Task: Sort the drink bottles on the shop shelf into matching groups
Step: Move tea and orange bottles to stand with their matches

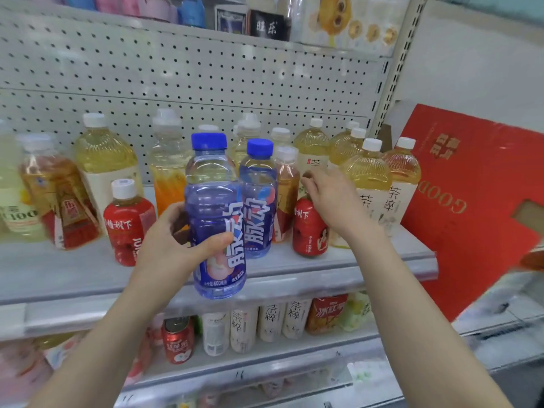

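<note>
My left hand (172, 241) grips a blue-capped blue drink bottle (216, 219), held upright in front of the shelf edge (294, 278). A matching blue bottle (259, 201) stands on the shelf just behind it to the right. My right hand (334, 195) reaches over the top of a small red bottle (309, 231) and hides its cap; whether the fingers hold it is unclear. Another small red bottle (126, 222) with a white cap stands to the left.
Tall yellow tea bottles (369, 175) crowd the shelf's right and back; orange and red-labelled bottles (61, 201) stand at the left. A red carton (471, 207) leans at the shelf's right end. The lower shelf (265, 357) holds white bottles and a red can (178, 338).
</note>
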Action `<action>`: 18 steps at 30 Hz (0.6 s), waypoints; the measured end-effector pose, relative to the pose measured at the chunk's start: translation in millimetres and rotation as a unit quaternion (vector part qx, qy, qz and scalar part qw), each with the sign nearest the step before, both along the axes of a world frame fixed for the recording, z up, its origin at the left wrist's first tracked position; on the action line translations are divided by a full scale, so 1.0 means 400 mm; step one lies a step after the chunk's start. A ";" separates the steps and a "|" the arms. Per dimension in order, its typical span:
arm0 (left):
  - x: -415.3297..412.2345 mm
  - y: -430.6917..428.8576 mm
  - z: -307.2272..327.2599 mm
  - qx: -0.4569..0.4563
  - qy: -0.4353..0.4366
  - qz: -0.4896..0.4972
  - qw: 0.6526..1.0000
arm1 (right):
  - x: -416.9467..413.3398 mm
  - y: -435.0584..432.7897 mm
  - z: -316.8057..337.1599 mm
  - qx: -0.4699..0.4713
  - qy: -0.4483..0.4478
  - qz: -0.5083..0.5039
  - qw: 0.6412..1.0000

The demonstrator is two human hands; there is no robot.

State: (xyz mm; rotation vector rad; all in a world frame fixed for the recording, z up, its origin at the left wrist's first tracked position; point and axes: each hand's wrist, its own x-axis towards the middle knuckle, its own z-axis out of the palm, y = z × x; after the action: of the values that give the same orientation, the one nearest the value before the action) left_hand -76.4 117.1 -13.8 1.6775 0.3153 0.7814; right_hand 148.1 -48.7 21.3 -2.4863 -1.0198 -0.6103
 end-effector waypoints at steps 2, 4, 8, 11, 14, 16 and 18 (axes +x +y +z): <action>-0.002 -0.003 -0.005 -0.003 -0.004 0.000 1.000 | -0.022 -0.007 -0.015 0.004 0.009 -0.003 1.000; -0.006 -0.004 -0.011 -0.004 -0.012 -0.002 1.000 | -0.060 -0.016 -0.055 0.056 0.021 -0.003 0.998; -0.013 -0.004 -0.018 -0.015 -0.023 0.006 1.000 | -0.130 -0.015 -0.145 0.231 0.099 -0.004 0.968; -0.017 -0.001 -0.026 -0.027 -0.031 0.008 0.999 | -0.131 0.002 -0.193 0.298 0.194 -0.049 0.933; -0.028 -0.008 -0.037 -0.061 -0.051 0.012 0.997 | -0.116 0.007 -0.210 0.309 0.245 -0.087 0.915; -0.042 -0.012 -0.046 -0.089 -0.057 0.009 0.994 | -0.123 0.001 -0.209 0.323 0.223 -0.083 0.916; -0.064 -0.007 -0.057 -0.119 -0.066 0.003 0.991 | -0.148 -0.003 -0.196 0.354 0.193 -0.075 0.912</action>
State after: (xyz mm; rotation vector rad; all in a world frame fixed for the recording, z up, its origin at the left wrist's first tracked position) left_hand -101.9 114.4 -36.6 1.3956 0.3073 0.8218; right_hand 89.0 -50.1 -57.0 -1.9212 -0.3574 -0.4054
